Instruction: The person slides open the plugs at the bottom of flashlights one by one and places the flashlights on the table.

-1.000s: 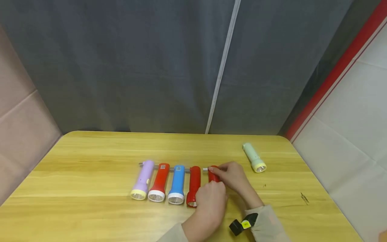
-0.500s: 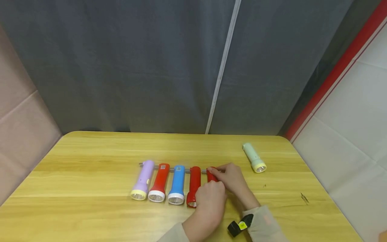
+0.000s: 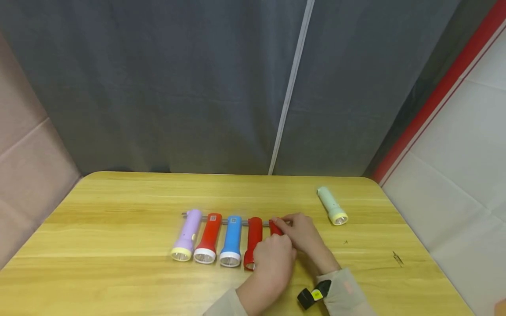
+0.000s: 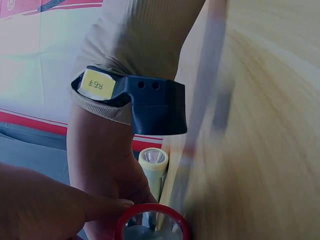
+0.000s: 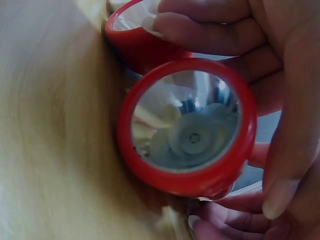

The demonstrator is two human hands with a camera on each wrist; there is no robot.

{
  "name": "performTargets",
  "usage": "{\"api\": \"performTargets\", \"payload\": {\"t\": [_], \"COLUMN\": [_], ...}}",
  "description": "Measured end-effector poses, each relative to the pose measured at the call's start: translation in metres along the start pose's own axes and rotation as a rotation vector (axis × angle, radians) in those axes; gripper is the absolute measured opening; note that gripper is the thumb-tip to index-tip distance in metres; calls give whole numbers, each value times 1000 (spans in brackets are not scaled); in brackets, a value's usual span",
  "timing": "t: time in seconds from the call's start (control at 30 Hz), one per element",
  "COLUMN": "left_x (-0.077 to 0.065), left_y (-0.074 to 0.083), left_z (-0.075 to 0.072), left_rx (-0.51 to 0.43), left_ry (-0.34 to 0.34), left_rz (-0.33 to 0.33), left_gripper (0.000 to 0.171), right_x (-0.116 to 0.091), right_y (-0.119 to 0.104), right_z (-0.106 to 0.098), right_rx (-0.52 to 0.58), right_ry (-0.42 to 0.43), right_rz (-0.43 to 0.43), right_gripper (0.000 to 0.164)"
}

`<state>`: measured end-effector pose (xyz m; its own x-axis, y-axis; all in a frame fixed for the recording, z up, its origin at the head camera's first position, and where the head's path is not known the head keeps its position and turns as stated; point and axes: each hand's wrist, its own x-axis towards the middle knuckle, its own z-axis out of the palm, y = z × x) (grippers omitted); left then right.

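Observation:
My left hand (image 3: 274, 259) curls over the front part of a red flashlight (image 3: 276, 228), hiding much of it in the head view. The thumb and fingers of my right hand (image 3: 302, 232) pinch its tail end. In the right wrist view the flashlight's red-rimmed lens (image 5: 194, 138) faces the camera, near the wooden surface. Just left of it lies another red flashlight (image 3: 254, 241). Further left are a blue flashlight (image 3: 232, 239), a red one with a white rim (image 3: 211, 235) and a purple flashlight (image 3: 189, 232), side by side. Thin grey strips (image 3: 266, 223) show between the tail ends.
A pale green flashlight (image 3: 331, 205) lies apart at the back right of the wooden table (image 3: 118, 259). A grey curtain (image 3: 178, 87) hangs behind the table. A black wrist camera (image 3: 314, 295) sits on my right sleeve.
My right hand has moved a little left with the tail of the red flashlight, toward its neighbour. The gap at the tail ends is slightly narrower. The other flashlights stay put.

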<state>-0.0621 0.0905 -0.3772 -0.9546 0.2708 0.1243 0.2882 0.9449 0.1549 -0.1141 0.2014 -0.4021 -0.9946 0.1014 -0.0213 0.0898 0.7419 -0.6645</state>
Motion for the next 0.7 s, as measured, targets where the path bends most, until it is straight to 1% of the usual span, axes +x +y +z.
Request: {"api": "performTargets", "payload": {"t": [0.1, 0.2, 0.3, 0.4, 0.43, 0.47, 0.6, 0.63, 0.7], "left_x": [-1, -1, -1, -1, -1, 0, 1, 1, 2], "left_y": [-1, -3, -6, -8, -8, -8, -5, -4, 0], "left_z": [-3, -10, -19, -27, -30, -32, -41, -43, -47], "left_rx": [0, 6, -28, -108, -146, -182, -316, -335, -338], "left_ry": [15, 36, 61, 54, 34, 1, -198, -242, -287], "left_rz": [7, 24, 43, 77, 94, 111, 151, 161, 190], "left_gripper": [38, 41, 46, 49, 51, 52, 55, 57, 56], "right_x": [-2, -6, -9, -13, -13, -14, -13, -12, -8], "right_y": [-3, -6, -7, -4, -3, -1, 9, 12, 17], "right_z": [-5, -14, -26, -40, -44, -49, -67, -71, -79], "right_rx": [-20, -39, -34, -45, -50, -64, -106, -113, -127], "right_ry": [-7, -1, 10, 42, 54, 69, 102, 99, 87], "right_rz": [7, 10, 2, -40, -56, -76, -117, -119, -130], "right_gripper": [45, 49, 49, 48, 47, 46, 43, 42, 41]}}
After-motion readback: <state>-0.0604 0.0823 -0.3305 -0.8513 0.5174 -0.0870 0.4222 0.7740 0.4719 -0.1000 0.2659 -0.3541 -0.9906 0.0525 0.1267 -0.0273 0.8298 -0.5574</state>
